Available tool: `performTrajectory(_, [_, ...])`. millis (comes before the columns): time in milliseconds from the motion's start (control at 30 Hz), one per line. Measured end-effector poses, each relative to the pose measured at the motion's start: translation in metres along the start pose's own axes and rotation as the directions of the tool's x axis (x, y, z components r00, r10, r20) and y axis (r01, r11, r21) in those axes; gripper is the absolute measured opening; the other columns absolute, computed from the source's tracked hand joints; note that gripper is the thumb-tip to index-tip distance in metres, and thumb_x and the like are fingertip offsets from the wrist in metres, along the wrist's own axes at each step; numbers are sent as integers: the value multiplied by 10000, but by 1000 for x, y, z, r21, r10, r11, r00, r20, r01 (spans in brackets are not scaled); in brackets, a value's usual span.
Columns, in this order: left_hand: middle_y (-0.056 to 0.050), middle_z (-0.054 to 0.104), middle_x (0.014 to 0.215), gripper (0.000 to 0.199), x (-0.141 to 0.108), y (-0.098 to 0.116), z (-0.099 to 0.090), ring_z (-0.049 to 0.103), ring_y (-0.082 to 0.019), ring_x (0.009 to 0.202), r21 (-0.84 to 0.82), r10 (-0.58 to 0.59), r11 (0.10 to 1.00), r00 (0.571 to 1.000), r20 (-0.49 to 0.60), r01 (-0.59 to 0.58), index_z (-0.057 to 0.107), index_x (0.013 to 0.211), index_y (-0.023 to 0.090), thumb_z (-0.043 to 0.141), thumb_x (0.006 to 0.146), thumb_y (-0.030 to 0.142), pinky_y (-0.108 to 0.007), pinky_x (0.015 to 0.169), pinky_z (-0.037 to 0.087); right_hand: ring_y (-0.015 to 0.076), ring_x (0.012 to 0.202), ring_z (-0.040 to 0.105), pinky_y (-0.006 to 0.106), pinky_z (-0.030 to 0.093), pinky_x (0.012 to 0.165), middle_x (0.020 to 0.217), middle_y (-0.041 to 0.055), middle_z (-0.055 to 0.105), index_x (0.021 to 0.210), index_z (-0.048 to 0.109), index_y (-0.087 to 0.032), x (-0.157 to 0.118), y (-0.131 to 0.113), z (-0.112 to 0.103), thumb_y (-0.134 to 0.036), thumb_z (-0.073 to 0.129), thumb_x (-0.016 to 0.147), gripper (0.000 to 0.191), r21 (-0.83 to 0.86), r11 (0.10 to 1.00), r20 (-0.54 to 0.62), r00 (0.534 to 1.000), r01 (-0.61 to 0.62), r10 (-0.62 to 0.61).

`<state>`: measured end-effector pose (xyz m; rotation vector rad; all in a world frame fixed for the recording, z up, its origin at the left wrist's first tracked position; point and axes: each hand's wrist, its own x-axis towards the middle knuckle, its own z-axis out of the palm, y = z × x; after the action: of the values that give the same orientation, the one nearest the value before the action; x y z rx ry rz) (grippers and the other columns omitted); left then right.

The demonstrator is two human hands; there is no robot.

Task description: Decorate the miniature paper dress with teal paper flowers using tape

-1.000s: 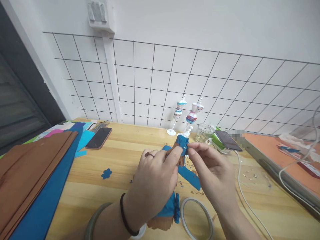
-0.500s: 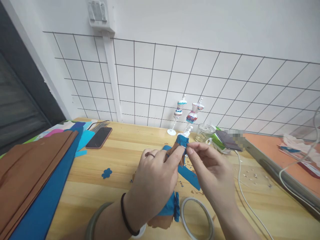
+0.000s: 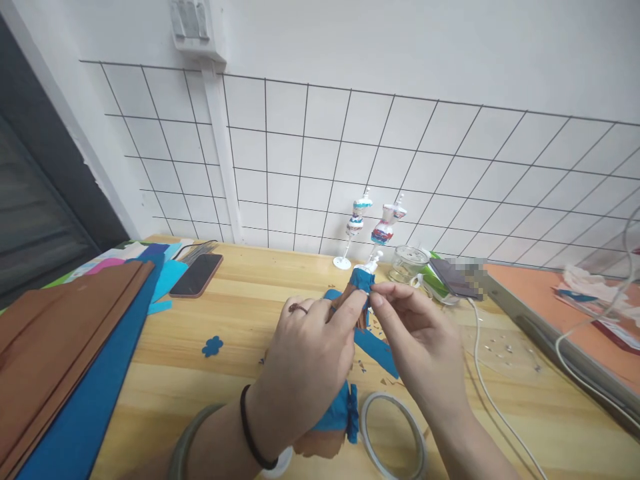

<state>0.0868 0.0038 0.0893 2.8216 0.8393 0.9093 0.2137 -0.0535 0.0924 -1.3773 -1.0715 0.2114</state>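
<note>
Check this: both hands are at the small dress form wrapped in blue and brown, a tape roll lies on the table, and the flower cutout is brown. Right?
One error: the flower cutout is blue, not brown, per the head view. The left hand and right hand are at the small dress form; the tape roll lies on the table.

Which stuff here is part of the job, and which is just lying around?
Likely the job:
mannequin, in the left hand
blue wrap on it, right hand at its edge
blue strip
tape roll
brown sheets
blue sheet

Probably just lying about:
left phone
right phone
cable
jar
</note>
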Motion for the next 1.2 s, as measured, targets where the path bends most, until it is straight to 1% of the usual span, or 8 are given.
performTrajectory(133, [-4, 628, 910, 474, 2, 0, -4, 582, -190, 841, -109, -36, 993, 999, -12, 34, 325, 1243, 266, 465, 803, 163, -357, 754, 405, 160, 753, 580, 286, 479, 674, 830, 16, 628, 880, 628, -225, 1, -3, -2, -271, 586, 814, 91, 49, 999, 11, 1000, -13, 12])
performTrajectory(367, [-21, 633, 966, 494, 2, 0, -4, 588, -190, 801, -122, -75, 990, 995, -69, 66, 310, 1224, 232, 491, 774, 141, -345, 718, 419, 177, 749, 579, 308, 469, 672, 787, 18, 617, 901, 612, -217, 0, 0, -2, -271, 586, 811, 108, -8, 1000, 11, 1000, 22, -22])
performTrajectory(533, [-16, 635, 921, 441, 2, 0, -2, 592, -197, 837, -109, -34, 994, 997, -68, 26, 337, 1193, 225, 489, 786, 152, -372, 754, 415, 157, 697, 552, 288, 455, 631, 749, 4, 572, 809, 573, -221, -2, -1, -1, -219, 583, 806, 11, -73, 987, -34, 989, 142, -145])
performTrajectory(633, [-25, 631, 918, 464, 1, 0, 1, 589, -197, 832, -78, 2, 997, 994, -114, -11, 313, 1217, 222, 491, 794, 153, -371, 750, 416, 155, 714, 546, 283, 449, 642, 751, 1, 557, 792, 559, -223, -1, -4, -1, -190, 573, 806, 38, -103, 975, -37, 979, 196, -200])
performTrajectory(733, [-11, 619, 882, 501, 0, 1, 2, 584, -191, 812, -41, 24, 999, 993, -117, -29, 285, 1254, 256, 473, 806, 132, -370, 747, 418, 155, 702, 541, 286, 448, 633, 743, 1, 552, 807, 552, -222, -1, -5, -1, -198, 567, 808, 29, -100, 981, -37, 985, 166, -171])
performTrajectory(900, [-12, 593, 872, 495, 0, 1, 1, 579, -202, 853, 17, 28, 999, 1000, 8, -28, 308, 1265, 316, 432, 826, 124, -378, 753, 419, 147, 677, 535, 285, 449, 625, 744, -3, 554, 813, 554, -225, -1, -3, 0, -210, 576, 806, 27, -73, 991, -44, 992, 116, -119])
performTrajectory(1067, [-18, 584, 875, 482, 0, 1, 0, 575, -201, 860, 28, 21, 999, 999, 37, -22, 324, 1270, 314, 420, 835, 130, -390, 773, 420, 141, 683, 535, 269, 452, 625, 739, -9, 561, 819, 561, -229, -1, -5, 0, -212, 583, 804, 31, -46, 994, -37, 995, 95, -97])
performTrajectory(1200, [-22, 591, 876, 467, 1, 0, 0, 578, -202, 854, 26, 19, 999, 1000, 23, -20, 337, 1266, 305, 416, 837, 140, -387, 761, 428, 142, 690, 547, 260, 463, 626, 757, -1, 583, 833, 584, -224, 0, -7, -2, -234, 577, 811, 25, 3, 998, -4, 998, 56, -56])
